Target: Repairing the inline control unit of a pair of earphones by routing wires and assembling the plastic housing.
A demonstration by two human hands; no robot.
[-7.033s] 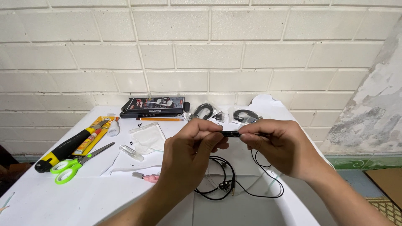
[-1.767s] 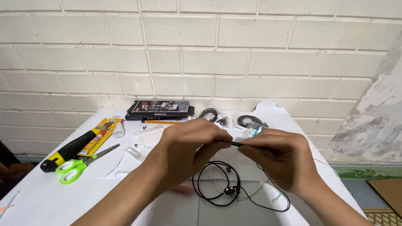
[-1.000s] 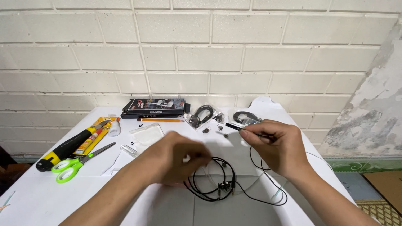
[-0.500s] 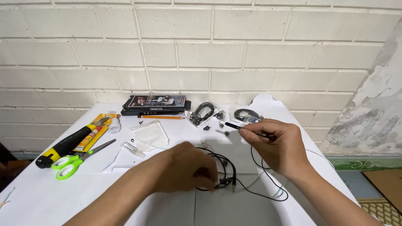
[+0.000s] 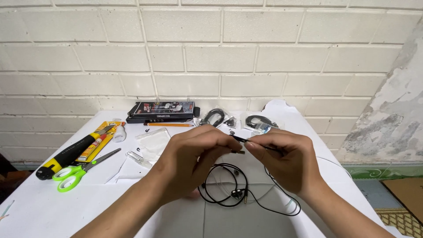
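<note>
My left hand (image 5: 194,161) and my right hand (image 5: 286,161) meet above a white table (image 5: 39,211). Between their fingertips I pinch a thin black earphone cable (image 5: 240,139) with a small inline piece. The rest of the black cable (image 5: 229,194) lies in loose loops on the table under my hands, with two earbuds near its middle.
Green-handled scissors (image 5: 72,172), a black and yellow cutter (image 5: 66,154) and a yellow glue pack (image 5: 94,143) lie at the left. A dark box (image 5: 163,110), an orange pencil (image 5: 169,124) and bagged black cables (image 5: 260,122) sit by the white brick wall. Clear plastic wrappers (image 5: 152,139) lie mid-left.
My left hand has come up from the coiled cable on the table and joined my right hand at the raised cable end.
</note>
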